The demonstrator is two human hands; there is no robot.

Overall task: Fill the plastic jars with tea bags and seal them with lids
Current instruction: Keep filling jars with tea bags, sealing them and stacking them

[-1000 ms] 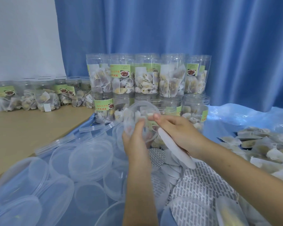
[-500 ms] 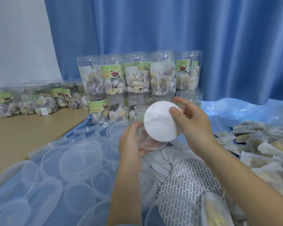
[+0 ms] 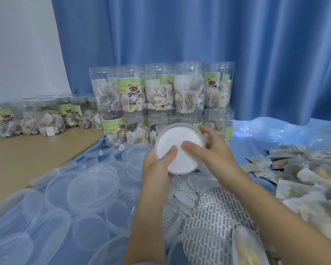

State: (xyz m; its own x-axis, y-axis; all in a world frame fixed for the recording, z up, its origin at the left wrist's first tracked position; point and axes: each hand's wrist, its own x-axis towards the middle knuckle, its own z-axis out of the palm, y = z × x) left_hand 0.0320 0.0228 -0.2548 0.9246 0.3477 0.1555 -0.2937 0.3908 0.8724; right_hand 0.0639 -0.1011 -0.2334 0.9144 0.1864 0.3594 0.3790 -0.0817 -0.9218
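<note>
**Liner disc pressed into lid, held above the spare lids**

A clear plastic lid is held tilted, its inside turned to the camera, in front of the stacked jars. A white liner disc is seated inside it. The lid's lower left rim is gripped by the left hand, fingers curled behind it and thumb laid on the disc. The right hand is wrapped round the lid's right rim, its thumb pressed flat on the disc beside the left thumb.

Relative to the held lid:
- Behind: filled jars with green labels, stacked in two tiers against a blue curtain.
- Far left: a lower row of filled jars on the bare wooden worktop.
- Below and left: loose clear lids heaped on blue sheeting.
- Directly below: printed foil seals, scattered.
- Right: a pile of tea bags.
</note>
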